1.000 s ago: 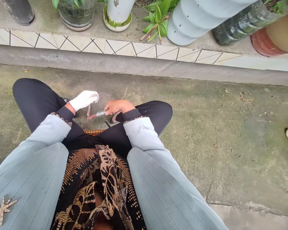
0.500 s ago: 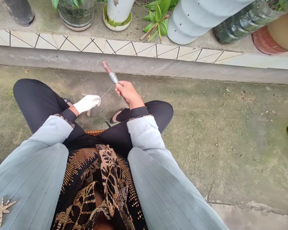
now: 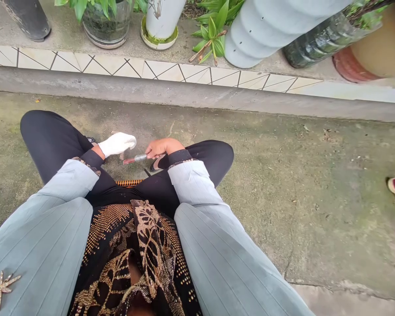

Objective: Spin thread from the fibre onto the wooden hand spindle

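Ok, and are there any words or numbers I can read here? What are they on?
None: no readable words, labels, brands, numbers or signs.
White pot: a dark pattern, not letters.
Tiles: only dark lines.
Wire-wound stick in the right hand: no writing shows.
Shoe by the gloved left hand: a tiny mark, too small to read.

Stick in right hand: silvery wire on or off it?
On: the silvery wire shows as a coil around the stick, between its bare reddish end and the right hand.
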A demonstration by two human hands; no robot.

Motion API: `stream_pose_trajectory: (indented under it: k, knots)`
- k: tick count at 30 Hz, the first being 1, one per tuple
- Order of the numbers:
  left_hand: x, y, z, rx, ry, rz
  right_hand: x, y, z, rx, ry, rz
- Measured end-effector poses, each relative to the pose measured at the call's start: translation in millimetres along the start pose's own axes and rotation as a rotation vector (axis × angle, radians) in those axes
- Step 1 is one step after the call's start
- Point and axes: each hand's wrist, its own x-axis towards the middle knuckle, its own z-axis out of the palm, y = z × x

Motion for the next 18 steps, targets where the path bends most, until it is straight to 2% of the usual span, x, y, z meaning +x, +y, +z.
stream_pose_trajectory:
  k: [2, 4, 6, 8, 10, 13, 15, 18]
  knots:
    - [1.2, -5.2, -3.6, -0.097, 0.040, -0.013, -10.6, 0.5, 1.3, 0.106, -0.148, -0.182]
    - [2.8, -10.5, -4.3, -0.259, 0.093, -0.063, -24.3, 2.9, -0.7, 0.269, -0.132, -0.450]
    - [4.6, -16.1, -1.2, -0.448, 0.135, -0.105, -37.4, 6.9, -5.3, 0.519, 0.083, -0.691]
    - [6.1, -21.3, 4.2, -0.586, 0.151, -0.139, -45.6, 11.4, -11.2, 0.753, 0.404, -0.777]
    - [6.8, -24.5, 9.4, -0.610, 0.133, -0.179, -46.2, 15.7, -16.9, 0.884, 0.661, -0.713]
    - [6.3, -22.5, 12.3, -0.501, 0.061, -0.195, -34.5, 21.1, -23.4, 0.939, 0.891, -0.525]
    - [5.6, -17.0, 11.1, -0.410, 0.015, -0.148, -22.9, 24.3, -26.0, 0.906, 0.975, -0.406]
    - [4.1, -7.2, 7.9, -0.300, -0.032, -0.078, -9.4, 28.3, -28.2, 0.737, 1.019, -0.247]
